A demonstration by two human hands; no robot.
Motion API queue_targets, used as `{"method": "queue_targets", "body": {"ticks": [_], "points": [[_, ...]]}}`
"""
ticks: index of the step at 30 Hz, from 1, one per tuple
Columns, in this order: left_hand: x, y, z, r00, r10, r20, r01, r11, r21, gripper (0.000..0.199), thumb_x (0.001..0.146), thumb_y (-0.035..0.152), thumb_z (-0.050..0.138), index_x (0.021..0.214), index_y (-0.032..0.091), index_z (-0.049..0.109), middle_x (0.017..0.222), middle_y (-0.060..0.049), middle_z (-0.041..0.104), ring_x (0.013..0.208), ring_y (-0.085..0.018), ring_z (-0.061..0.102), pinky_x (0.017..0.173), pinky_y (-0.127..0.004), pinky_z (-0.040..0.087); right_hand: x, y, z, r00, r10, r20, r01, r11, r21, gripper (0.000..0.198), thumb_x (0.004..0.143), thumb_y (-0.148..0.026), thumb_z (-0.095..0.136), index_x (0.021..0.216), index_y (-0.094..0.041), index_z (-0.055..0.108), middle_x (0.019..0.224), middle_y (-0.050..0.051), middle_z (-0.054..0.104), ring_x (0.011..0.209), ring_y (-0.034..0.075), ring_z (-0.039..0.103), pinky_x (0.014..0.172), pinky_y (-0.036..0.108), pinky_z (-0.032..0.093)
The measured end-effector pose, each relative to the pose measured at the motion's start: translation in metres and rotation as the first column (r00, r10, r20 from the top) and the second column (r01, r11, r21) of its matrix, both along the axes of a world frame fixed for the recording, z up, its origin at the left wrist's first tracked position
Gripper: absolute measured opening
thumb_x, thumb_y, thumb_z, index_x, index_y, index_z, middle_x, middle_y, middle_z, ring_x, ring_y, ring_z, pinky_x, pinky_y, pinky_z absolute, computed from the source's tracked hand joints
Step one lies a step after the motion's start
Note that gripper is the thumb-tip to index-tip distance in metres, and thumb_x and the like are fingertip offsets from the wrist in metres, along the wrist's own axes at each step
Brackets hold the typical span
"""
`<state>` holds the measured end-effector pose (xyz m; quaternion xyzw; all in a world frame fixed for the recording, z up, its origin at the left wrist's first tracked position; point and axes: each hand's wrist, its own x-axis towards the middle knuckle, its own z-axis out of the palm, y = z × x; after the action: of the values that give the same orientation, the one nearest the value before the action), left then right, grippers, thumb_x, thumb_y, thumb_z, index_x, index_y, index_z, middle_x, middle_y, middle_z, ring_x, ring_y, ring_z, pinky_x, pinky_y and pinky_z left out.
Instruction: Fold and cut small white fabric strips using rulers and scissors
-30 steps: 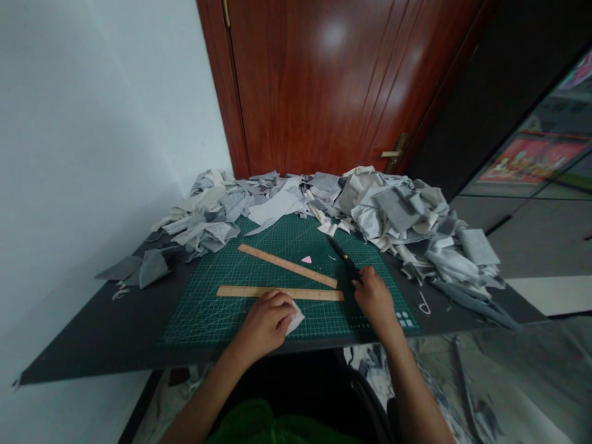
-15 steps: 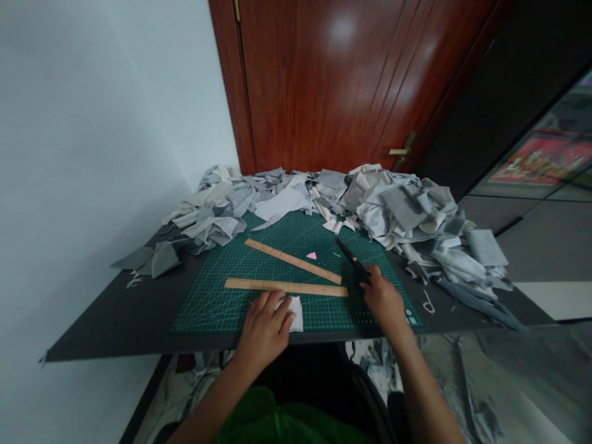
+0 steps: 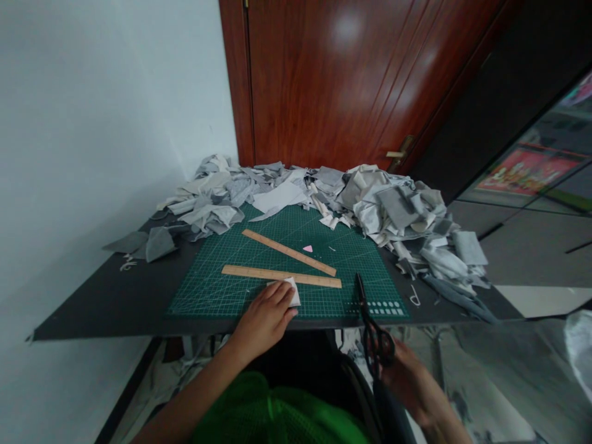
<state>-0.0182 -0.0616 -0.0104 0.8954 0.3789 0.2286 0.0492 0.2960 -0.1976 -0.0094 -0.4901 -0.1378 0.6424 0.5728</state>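
Note:
My left hand (image 3: 268, 311) lies at the front of the green cutting mat (image 3: 198, 290), its fingers closed over a small folded piece of white fabric (image 3: 295, 295). The fabric's upper edge overlaps a wooden ruler (image 3: 250, 271). Past the table's front edge, my right hand (image 3: 404, 373) holds black scissors (image 3: 365, 311) by their handle loops. Their tips point away from me, over the mat's right part, and the blades look closed. A second wooden ruler (image 3: 287, 251) lies slantwise farther back, with a pink triangular scrap (image 3: 308, 248) to its right.
Heaps of grey and white fabric scraps (image 3: 398, 209) line the back and right of the dark table (image 3: 92, 302); another heap (image 3: 215, 209) sits at the left. A wooden door (image 3: 314, 80) stands behind, and a white wall (image 3: 115, 92) at the left. Scraps also litter the floor.
My right hand has drawn the scissors back toward me, past the table edge. My left hand and the white fabric have shifted slightly forward, onto the ruler's edge.

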Motion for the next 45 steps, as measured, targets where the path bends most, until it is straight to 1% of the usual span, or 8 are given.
{"method": "queue_targets", "body": {"ticks": [4, 8, 13, 19, 24, 31, 37, 45], "points": [[-0.002, -0.005, 0.0, 0.998, -0.008, -0.062, 0.012, 0.998, 0.058, 0.04, 0.103, 0.033, 0.056, 0.139, 0.018, 0.056, 0.154, -0.013, 0.052, 0.147, -0.03, 0.042, 0.121, -0.049, 0.038, -0.036, -0.009, -0.008, 0.934, -0.023, -0.356, 0.0, 0.998, -0.065, 0.042, 0.064, -0.03, 0.097, 0.101, -0.02, 0.079, 0.101, 0.005, 0.081, 0.09, 0.017, 0.075, 0.076, 0.026, 0.06], [-0.004, -0.011, 0.002, 0.99, -0.044, -0.131, 0.055, 0.995, 0.085, 0.047, 0.1, 0.035, 0.06, 0.142, 0.014, 0.054, 0.157, -0.017, 0.047, 0.15, -0.032, 0.037, 0.124, -0.051, 0.033, -0.058, -0.008, -0.009, 0.901, -0.03, -0.433, 0.037, 0.999, 0.009, 0.042, 0.061, -0.025, 0.097, 0.099, -0.022, 0.08, 0.109, 0.005, 0.08, 0.097, 0.017, 0.073, 0.084, 0.026, 0.059], [-0.006, -0.014, 0.004, 0.988, -0.07, -0.138, 0.08, 0.994, 0.072, 0.054, 0.098, 0.033, 0.06, 0.147, 0.014, 0.047, 0.16, -0.017, 0.043, 0.152, -0.033, 0.033, 0.125, -0.052, 0.031, -0.065, -0.011, -0.014, 0.951, 0.012, -0.31, 0.023, 0.994, 0.107, 0.047, 0.059, -0.034, 0.1, 0.1, -0.026, 0.079, 0.106, 0.002, 0.077, 0.096, 0.017, 0.069, 0.086, 0.029, 0.057], [-0.01, -0.014, 0.009, 0.993, -0.083, -0.082, 0.082, 0.997, -0.017, 0.032, 0.099, 0.025, 0.058, 0.13, 0.018, 0.057, 0.157, -0.014, 0.046, 0.154, -0.031, 0.031, 0.126, -0.053, 0.03, -0.062, 0.0, -0.039, 0.996, 0.072, -0.046, -0.066, 0.991, 0.115, 0.064, 0.069, -0.073, 0.08, 0.108, -0.024, 0.073, 0.068, -0.003, 0.06, 0.055, 0.012, 0.054, 0.054, 0.026, 0.047], [-0.014, -0.012, 0.008, 0.989, -0.131, -0.067, 0.127, 0.991, -0.049, 0.031, 0.098, 0.02, 0.057, 0.129, 0.022, 0.06, 0.159, -0.012, 0.043, 0.155, -0.031, 0.027, 0.126, -0.055, 0.028, -0.055, -0.011, -0.056, 0.974, 0.141, 0.175, -0.15, 0.988, 0.039, 0.073, 0.064, -0.064, 0.089, 0.117, -0.02, 0.065, 0.077, 0.004, 0.069, 0.059, 0.019, 0.065, 0.053, 0.029, 0.051], [-0.011, -0.012, 0.01, 0.991, -0.119, -0.066, 0.116, 0.992, -0.042, 0.029, 0.099, 0.019, 0.055, 0.127, 0.021, 0.062, 0.158, -0.014, 0.043, 0.153, -0.032, 0.031, 0.125, -0.055, 0.029, -0.067, -0.052, -0.033, 0.861, 0.434, 0.264, -0.478, 0.868, 0.131, 0.073, 0.077, -0.062, 0.081, 0.131, -0.02, 0.055, 0.081, 0.001, 0.063, 0.056, 0.014, 0.062, 0.055, 0.029, 0.054], [-0.011, -0.015, 0.01, 0.991, -0.093, -0.099, 0.091, 0.995, -0.031, 0.029, 0.099, 0.025, 0.056, 0.127, 0.017, 0.058, 0.16, -0.018, 0.04, 0.154, -0.032, 0.028, 0.125, -0.055, 0.031, -0.079, -0.062, -0.009, 0.864, 0.396, 0.312, -0.409, 0.912, -0.025, 0.066, 0.084, -0.065, 0.073, 0.131, -0.021, 0.058, 0.078, 0.0, 0.058, 0.057, 0.012, 0.056, 0.055, 0.025, 0.05], [-0.007, -0.02, 0.004, 0.989, -0.061, -0.136, 0.068, 0.997, 0.043, 0.043, 0.099, 0.034, 0.056, 0.134, 0.01, 0.05, 0.162, -0.021, 0.037, 0.157, -0.032, 0.022, 0.128, -0.049, 0.025, -0.089, -0.059, -0.012, 0.872, 0.39, 0.295, -0.381, 0.92, -0.092, 0.063, 0.079, -0.064, 0.079, 0.124, -0.023, 0.061, 0.088, 0.002, 0.066, 0.053, 0.009, 0.052, 0.05, 0.022, 0.042]]}}
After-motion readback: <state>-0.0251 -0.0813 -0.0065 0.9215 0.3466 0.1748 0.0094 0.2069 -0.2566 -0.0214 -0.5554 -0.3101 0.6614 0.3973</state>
